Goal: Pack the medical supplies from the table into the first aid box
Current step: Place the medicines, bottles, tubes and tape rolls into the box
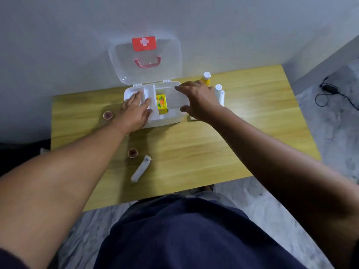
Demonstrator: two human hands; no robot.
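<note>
Wooden bench [194,148], light yellow grain, centre frame. Plain grey wall [77,35], upper frame. Grey marbled floor [330,133], right and lower frame. Black cable with adapter [330,89] on floor, upper right.

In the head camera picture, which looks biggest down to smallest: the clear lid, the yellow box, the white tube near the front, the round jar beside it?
1. Clear lid
2. White tube, though it lies nearer the camera
3. Yellow box
4. Round jar
</note>
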